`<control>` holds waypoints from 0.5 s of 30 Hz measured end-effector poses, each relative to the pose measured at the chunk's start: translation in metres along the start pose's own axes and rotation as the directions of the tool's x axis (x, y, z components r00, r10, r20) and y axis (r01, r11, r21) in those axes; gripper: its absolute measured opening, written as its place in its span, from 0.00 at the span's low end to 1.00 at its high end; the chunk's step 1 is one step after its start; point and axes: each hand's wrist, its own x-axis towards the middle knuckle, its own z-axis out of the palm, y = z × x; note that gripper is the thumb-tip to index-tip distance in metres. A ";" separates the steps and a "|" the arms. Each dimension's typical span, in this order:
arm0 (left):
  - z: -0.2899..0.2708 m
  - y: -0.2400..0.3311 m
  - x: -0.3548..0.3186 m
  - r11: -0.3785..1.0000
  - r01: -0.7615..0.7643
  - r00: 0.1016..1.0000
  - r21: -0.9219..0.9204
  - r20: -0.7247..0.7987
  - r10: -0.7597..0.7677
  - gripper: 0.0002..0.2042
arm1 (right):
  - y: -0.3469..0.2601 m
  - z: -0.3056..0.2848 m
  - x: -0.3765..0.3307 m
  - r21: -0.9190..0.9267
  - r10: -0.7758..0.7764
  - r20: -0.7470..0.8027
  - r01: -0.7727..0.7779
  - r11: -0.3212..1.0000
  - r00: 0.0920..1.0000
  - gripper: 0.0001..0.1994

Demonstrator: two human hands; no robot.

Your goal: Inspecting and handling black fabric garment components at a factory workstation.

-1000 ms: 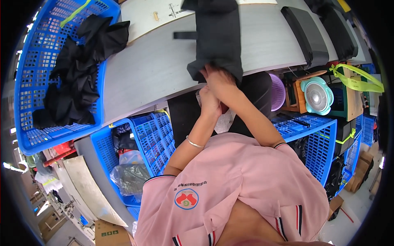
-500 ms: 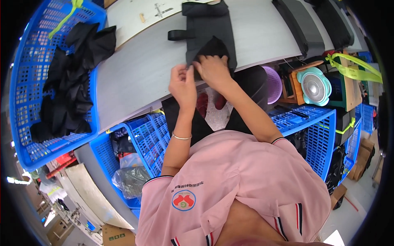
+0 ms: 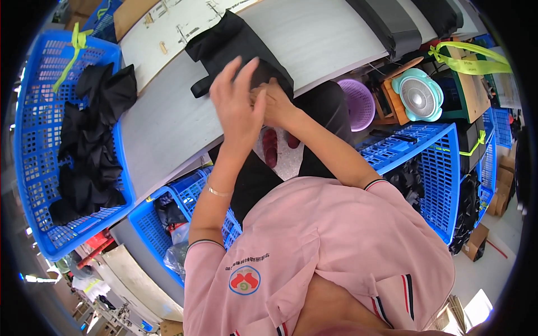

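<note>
A black fabric piece (image 3: 238, 42), sewn like a flat bag, lies slantwise on the grey worktable, and a short black strap loop (image 3: 199, 88) sticks out from its left side. My left hand (image 3: 238, 115) is raised over its near part, fingers stretched and spread, holding nothing. Close beside it, my right hand (image 3: 276, 105) is at the near end of the fabric with bent fingers closed on it. The left hand partly covers those fingertips and the fabric's near edge.
On the left, a blue plastic basket (image 3: 124, 185) holds crumpled black fabric (image 3: 89, 151). Dark folded pieces (image 3: 389, 25) lie on the table at the right. A purple basket (image 3: 357, 105), a turquoise fan (image 3: 417, 95) and a blue crate (image 3: 440, 185) stand below on the right.
The black fabric piece has turned, its far end swinging left. My left hand has lifted off its near edge and spread its fingers. My right hand has shifted slightly left with the fabric.
</note>
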 end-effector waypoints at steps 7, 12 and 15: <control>0.078 0.025 0.016 0.989 -0.150 0.832 -0.001 0.539 0.127 0.03 | -0.005 0.016 -0.006 0.217 0.115 0.003 -0.113 0.970 0.993 0.11; 0.067 0.072 -0.017 0.814 -0.173 0.946 -0.555 0.135 0.294 0.09 | -0.011 -0.009 -0.006 0.132 0.130 -0.132 -0.113 0.985 0.983 0.13; 0.011 0.048 -0.028 0.920 0.197 0.961 -0.338 -0.120 -0.250 0.06 | -0.011 -0.015 -0.017 0.146 0.173 -0.032 -0.166 0.975 0.984 0.12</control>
